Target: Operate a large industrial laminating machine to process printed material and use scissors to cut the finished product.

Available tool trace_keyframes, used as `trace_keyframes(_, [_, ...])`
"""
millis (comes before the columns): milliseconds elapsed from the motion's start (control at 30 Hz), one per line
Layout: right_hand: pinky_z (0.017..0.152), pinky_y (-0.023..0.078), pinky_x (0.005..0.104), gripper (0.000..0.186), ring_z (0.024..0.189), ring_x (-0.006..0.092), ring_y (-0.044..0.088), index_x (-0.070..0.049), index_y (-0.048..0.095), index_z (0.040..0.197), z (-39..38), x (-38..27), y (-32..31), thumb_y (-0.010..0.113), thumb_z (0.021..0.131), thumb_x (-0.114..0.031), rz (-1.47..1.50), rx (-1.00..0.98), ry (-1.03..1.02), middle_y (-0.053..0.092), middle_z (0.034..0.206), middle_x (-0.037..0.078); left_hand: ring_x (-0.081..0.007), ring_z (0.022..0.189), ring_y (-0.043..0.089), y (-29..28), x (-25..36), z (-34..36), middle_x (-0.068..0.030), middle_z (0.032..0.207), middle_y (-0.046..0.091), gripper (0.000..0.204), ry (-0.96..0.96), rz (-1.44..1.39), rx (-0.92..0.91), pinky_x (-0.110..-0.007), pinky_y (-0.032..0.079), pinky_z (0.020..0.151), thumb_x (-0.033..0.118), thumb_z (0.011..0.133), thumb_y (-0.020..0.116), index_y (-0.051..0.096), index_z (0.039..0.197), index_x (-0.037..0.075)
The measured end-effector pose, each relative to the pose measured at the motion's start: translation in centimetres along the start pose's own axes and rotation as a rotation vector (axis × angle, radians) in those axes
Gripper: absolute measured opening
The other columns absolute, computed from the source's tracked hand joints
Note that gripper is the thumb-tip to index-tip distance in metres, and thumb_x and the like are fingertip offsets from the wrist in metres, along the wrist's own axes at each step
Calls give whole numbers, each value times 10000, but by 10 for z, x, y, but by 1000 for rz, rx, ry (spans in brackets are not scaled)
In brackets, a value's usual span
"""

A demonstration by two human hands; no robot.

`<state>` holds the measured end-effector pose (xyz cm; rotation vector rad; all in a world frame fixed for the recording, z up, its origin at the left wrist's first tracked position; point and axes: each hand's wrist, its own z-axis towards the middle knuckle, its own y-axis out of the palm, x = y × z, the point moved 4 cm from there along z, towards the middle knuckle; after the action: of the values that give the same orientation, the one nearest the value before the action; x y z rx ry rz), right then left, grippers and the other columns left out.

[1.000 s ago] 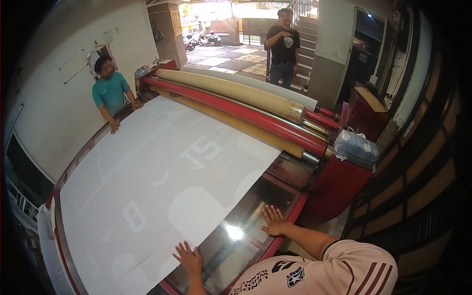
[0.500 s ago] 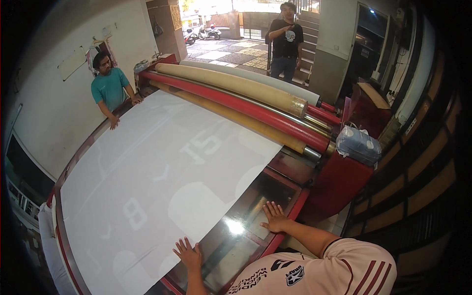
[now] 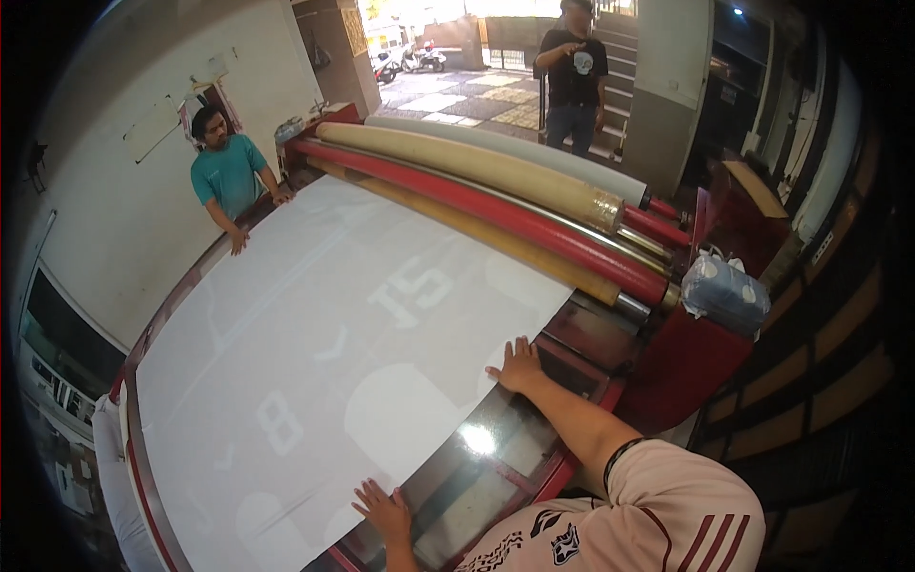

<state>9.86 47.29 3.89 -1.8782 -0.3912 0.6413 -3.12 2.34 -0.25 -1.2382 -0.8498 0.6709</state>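
A wide white sheet (image 3: 315, 324) with faint pale shapes covers most of the glossy table (image 3: 467, 477) of a roller machine. At the sheet's near edge rests my left hand (image 3: 384, 510), fingers spread, its fingertips on the sheet. My right hand (image 3: 518, 365) lies farther up the same edge, open, with its fingers apart at the sheet's border. Neither hand grips anything. Across the table, a co-worker (image 3: 229, 172) in a teal shirt has both hands on the sheet's far edge.
Behind the sheet run a red roller (image 3: 496, 202) and a thick beige roll (image 3: 477, 170). A wrapped blue-grey bundle (image 3: 724, 286) sits on the machine's red right end (image 3: 691, 367). Another person (image 3: 574, 81) in a black shirt stands beyond the rollers near stairs.
My right hand has moved forward from the bare table surface to the sheet's edge. My left hand stays near the sheet's near edge. The whole view has shifted slightly.
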Motion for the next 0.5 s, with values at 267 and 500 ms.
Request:
trace_keyframes(267, [1224,12,536,970,1529,374,38,61,202,1541,-2,2,-2,378,950,-688,-114,-55,43,152,1622,255,-421,1467,258,5,1,4,-238,1544,364,669,-49,-10,-77,-623,93,1190,424,976,517,413,1466,-20])
trace_keyframes(500, [1219,9,550,974,1527,388,32,70,194,1537,4,3,-3,411,946,-673,-75,-21,70,133,1626,256,-422,1459,277,3,7,6,-236,1539,374,651,1,-9,-73,-630,95,1186,421,991,505,405,1478,0])
